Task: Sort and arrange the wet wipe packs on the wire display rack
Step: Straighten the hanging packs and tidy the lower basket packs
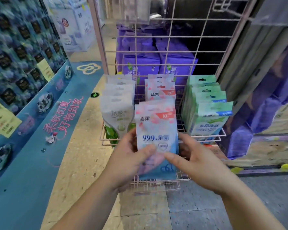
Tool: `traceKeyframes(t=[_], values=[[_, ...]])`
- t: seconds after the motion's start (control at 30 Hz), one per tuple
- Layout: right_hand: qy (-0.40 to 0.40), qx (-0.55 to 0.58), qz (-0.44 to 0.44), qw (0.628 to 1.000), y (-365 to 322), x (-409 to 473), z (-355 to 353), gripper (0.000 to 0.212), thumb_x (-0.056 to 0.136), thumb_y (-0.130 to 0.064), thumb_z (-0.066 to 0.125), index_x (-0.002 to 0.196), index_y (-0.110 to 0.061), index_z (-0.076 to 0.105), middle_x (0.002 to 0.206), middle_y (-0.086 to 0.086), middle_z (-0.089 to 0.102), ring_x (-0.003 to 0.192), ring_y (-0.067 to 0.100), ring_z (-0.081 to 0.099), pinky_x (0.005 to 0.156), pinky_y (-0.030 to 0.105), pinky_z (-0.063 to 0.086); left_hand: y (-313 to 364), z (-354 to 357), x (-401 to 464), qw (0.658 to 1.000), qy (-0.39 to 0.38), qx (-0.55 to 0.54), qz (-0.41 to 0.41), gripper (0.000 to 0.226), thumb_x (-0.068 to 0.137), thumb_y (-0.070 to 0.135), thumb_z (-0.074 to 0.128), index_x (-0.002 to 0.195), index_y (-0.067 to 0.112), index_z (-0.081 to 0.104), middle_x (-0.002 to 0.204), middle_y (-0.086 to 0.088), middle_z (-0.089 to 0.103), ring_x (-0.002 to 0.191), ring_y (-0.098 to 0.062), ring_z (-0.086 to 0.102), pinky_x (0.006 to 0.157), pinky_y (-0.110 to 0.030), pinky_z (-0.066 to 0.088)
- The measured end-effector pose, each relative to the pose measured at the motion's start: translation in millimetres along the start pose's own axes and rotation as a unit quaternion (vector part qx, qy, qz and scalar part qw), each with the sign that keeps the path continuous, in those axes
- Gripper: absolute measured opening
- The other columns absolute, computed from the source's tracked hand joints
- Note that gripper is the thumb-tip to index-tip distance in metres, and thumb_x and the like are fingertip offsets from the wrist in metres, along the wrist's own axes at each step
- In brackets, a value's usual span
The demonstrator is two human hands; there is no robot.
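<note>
A pink wire display rack [198, 52] stands in front of me with three rows of wet wipe packs hung on it. White-and-green packs [118, 103] hang on the left, pink-and-blue packs [160, 90] in the middle, green packs [208, 110] on the right. I hold a pink-and-blue pack [156, 130] upright in front of the middle row. My left hand [130, 156] grips its lower left side, thumb on the front. My right hand [194, 158] grips its lower right side, thumb pressing the front.
A wire basket shelf [156, 183] juts out below the pack. Purple bulk packs [156, 63] are stacked behind the grid. A blue curved display stand [23, 80] fills the left. Purple-wrapped boxes [264, 113] stand at the right.
</note>
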State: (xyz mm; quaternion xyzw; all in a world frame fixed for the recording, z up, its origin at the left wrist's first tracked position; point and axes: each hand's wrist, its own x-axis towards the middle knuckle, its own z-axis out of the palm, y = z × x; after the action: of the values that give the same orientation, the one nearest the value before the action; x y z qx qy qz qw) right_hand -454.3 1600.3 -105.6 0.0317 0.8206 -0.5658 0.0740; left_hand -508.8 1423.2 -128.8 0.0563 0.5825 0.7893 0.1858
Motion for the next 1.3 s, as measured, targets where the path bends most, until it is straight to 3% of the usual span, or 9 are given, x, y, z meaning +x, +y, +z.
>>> traceKeyframes(t=[0.17, 0.23, 0.3, 0.5, 0.67, 0.87, 1.0, 1.13, 1.3], values=[[0.159, -0.034, -0.088, 0.983, -10.3, 34.8, -8.9, 0.052, 0.084, -0.018, 0.068, 0.130, -0.029, 0.046, 0.111, -0.016, 0.068, 0.102, -0.006, 0.063, 0.094, 0.027, 0.052, 24.5, 31.6, 34.9, 0.988, 0.032, 0.106, 0.110, 0.039, 0.085, -0.005, 0.062, 0.118, 0.016, 0.059, 0.108, -0.005, 0.073, 0.101, -0.021, 0.069, 0.084, -0.035, 0.057], [0.216, -0.055, -0.092, 0.970, -14.2, 47.3, -5.1, 0.049, 0.086, -0.011, 0.064, 0.128, -0.025, 0.045, 0.101, -0.021, 0.064, 0.091, -0.017, 0.059, 0.079, 0.003, 0.044, 23.4, 40.8, 47.1, 0.977, 0.061, 0.148, 0.141, 0.041, 0.085, -0.004, 0.061, 0.120, 0.019, 0.058, 0.106, 0.002, 0.073, 0.099, -0.012, 0.069, 0.084, -0.028, 0.056], [0.239, -0.073, -0.066, 0.966, -12.4, 59.4, 1.1, 0.045, 0.088, -0.007, 0.058, 0.129, -0.019, 0.044, 0.098, -0.014, 0.063, 0.091, -0.002, 0.062, 0.063, 0.004, 0.038, 13.8, 44.6, 57.2, 0.966, 0.101, 0.192, 0.141, 0.039, 0.084, 0.000, 0.062, 0.117, 0.021, 0.060, 0.099, 0.009, 0.073, 0.092, -0.001, 0.067, 0.080, -0.019, 0.052], [0.183, -0.072, 0.018, 0.980, -10.6, 81.7, 6.0, 0.068, 0.095, -0.018, 0.046, 0.153, -0.021, 0.009, 0.133, 0.010, 0.058, 0.116, 0.030, 0.057, 0.092, 0.033, 0.046, 2.8, 46.8, 73.2, 0.954, 0.158, 0.241, 0.081, 0.041, 0.078, 0.015, 0.058, 0.119, 0.022, 0.055, 0.106, 0.001, 0.070, 0.094, -0.015, 0.067, 0.081, -0.038, 0.057], [0.176, -0.016, 0.036, 0.984, -11.7, 92.8, 2.0, 0.059, 0.095, -0.020, 0.045, 0.148, -0.028, 0.022, 0.129, 0.009, 0.061, 0.111, 0.029, 0.059, 0.097, 0.045, 0.049, 10.4, 49.5, 80.2, 0.960, 0.135, 0.240, 0.044, 0.034, 0.084, 0.018, 0.060, 0.117, 0.023, 0.056, 0.106, 0.002, 0.070, 0.096, -0.015, 0.067, 0.087, -0.044, 0.056], [0.153, -0.011, 0.038, 0.987, -7.3, 89.9, -2.7, 0.056, 0.095, -0.022, 0.044, 0.148, -0.027, 0.025, 0.132, 0.006, 0.059, 0.114, 0.026, 0.058, 0.098, 0.042, 0.048, 8.1, 50.1, 74.9, 0.960, 0.148, 0.236, 0.011, 0.068, 0.072, 0.036, 0.065, 0.134, 0.021, 0.041, 0.117, 0.000, 0.067, 0.104, -0.021, 0.065, 0.090, -0.048, 0.054], [0.202, -0.065, -0.015, 0.977, -3.7, 47.0, -0.8, 0.063, 0.095, -0.023, 0.052, 0.151, -0.020, 0.023, 0.133, -0.011, 0.052, 0.121, 0.011, 0.053, 0.093, 0.017, 0.036, 2.2, 47.6, 46.7, 0.956, 0.165, 0.238, 0.034, 0.075, 0.070, 0.041, 0.062, 0.138, 0.036, 0.031, 0.130, 0.004, 0.061, 0.114, -0.024, 0.062, 0.092, -0.061, 0.048], [0.147, -0.019, -0.004, 0.989, 39.8, 0.7, 15.6, 0.023, 0.089, -0.018, 0.063, 0.097, -0.040, 0.065, 0.096, -0.013, 0.074, 0.090, 0.000, 0.068, 0.085, 0.025, 0.054, -25.4, 30.4, -8.4, 0.969, 0.161, 0.179, 0.059, 0.033, 0.088, 0.002, 0.061, 0.115, 0.021, 0.059, 0.114, 0.007, 0.067, 0.105, -0.003, 0.064, 0.088, -0.018, 0.050], [0.017, 0.013, 0.175, 0.984, 95.7, 6.9, 25.2, 0.009, 0.088, -0.019, 0.065, 0.083, -0.026, 0.068, 0.085, 0.007, 0.074, 0.074, 0.018, 0.066, 0.082, 0.041, 0.055, -81.1, -6.2, -10.4, 0.954, 0.142, 0.239, -0.114, 0.012, 0.087, 0.009, 0.065, 0.089, 0.020, 0.069, 0.090, -0.012, 0.073, 0.085, -0.024, 0.067, 0.073, -0.031, 0.051]])
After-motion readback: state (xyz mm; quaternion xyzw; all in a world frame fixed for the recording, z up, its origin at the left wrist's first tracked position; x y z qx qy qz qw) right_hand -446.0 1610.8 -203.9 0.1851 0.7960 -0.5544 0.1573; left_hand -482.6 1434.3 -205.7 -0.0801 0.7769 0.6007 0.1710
